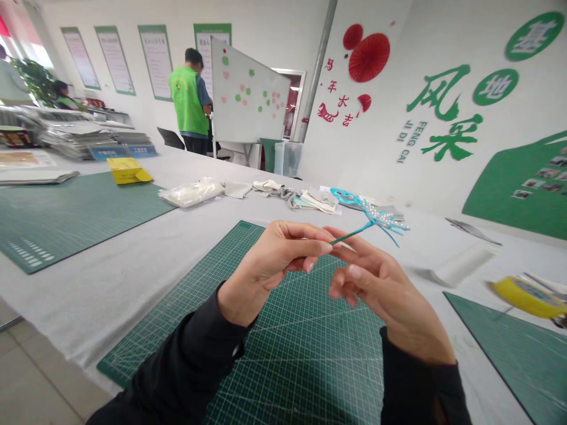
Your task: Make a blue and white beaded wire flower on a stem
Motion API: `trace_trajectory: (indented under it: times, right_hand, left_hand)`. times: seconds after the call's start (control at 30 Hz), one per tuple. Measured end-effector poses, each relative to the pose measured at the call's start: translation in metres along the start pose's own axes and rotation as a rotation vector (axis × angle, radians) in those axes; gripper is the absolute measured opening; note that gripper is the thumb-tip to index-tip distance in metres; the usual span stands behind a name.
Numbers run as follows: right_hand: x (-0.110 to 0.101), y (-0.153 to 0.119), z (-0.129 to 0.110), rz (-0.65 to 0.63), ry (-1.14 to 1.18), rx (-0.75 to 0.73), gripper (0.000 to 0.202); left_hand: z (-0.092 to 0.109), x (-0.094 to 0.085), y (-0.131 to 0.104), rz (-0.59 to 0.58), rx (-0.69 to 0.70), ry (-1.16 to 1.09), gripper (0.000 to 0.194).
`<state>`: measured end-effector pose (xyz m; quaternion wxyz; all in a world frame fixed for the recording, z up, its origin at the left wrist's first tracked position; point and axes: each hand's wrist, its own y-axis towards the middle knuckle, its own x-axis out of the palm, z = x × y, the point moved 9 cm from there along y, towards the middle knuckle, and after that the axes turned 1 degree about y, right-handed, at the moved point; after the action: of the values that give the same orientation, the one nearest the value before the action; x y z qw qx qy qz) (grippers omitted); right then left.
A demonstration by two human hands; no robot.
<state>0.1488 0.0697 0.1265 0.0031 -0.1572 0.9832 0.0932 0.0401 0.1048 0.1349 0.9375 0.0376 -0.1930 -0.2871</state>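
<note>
Left hand: the left hand [283, 254] has thumb and fingers closed on the slim green straight stem [340, 239] of the turquoise, looped ornament with white pearl-like beads [376, 217].
Right hand: the right hand [385, 289] is half open, thumb off the stem, upper fingertips just beside it; contact unclear.
Ornament: out beyond the pinch, to its right, tilted up off the table; thin blue ends splay from the fork.
Handling: probably best steadied by the stem, light pinch, right fingers near the fork; pressing on beads or loops could bend them, I'd judge. Small wrist turns should suit the top-heavy end.
Edges: dark green rectangular gridded mat [283, 354] sits below the grip; its far left corner is left of the pinch.
Beyond grip: white and grey soft cloth pieces [319, 200] lie behind the ornament; loops could snag there if lowered forward.
Right of grip: curled white sheet [465, 265], then blurred yellow tool-like item [527, 295].
Room: widest toward the wearer, above the mat.
</note>
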Motion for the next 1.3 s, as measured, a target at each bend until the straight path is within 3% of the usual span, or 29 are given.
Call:
trace_trajectory:
  times: [0.07, 0.23, 0.33, 0.57, 0.83, 1.07, 1.3]
  right_hand:
    - [0.007, 0.002, 0.000, -0.008, 0.017, -0.022, 0.040]
    - [-0.020, -0.002, 0.002, 0.200, -0.083, -0.100, 0.015]
    - [-0.022, -0.002, -0.004, 0.256, -0.046, -0.180, 0.006]
    - [-0.024, 0.006, 0.001, 0.368, 0.185, -0.246, 0.008]
    - [-0.033, -0.003, -0.014, 0.502, 0.156, -0.370, 0.009]
    - [-0.026, -0.008, -0.025, 0.427, 0.014, -0.412, 0.004]
    - [-0.022, -0.009, -0.029, 0.385, -0.033, -0.420, 0.004]
  left_hand:
    - [0.002, 0.000, -0.001, -0.002, 0.014, -0.014, 0.009]
    - [0.005, 0.000, -0.002, 0.038, 0.010, -0.032, 0.007]
    - [0.004, 0.004, -0.004, 0.032, -0.017, -0.033, 0.009]
    - [0.008, 0.016, -0.011, -0.033, 0.030, -0.060, 0.003]
    - [0.001, 0.025, -0.013, -0.073, 0.005, -0.002, 0.008]
    - [-0.003, 0.040, -0.017, -0.184, 0.026, 0.071, 0.006]
    - [-0.007, 0.044, -0.018, -0.186, 0.018, 0.046, 0.007]
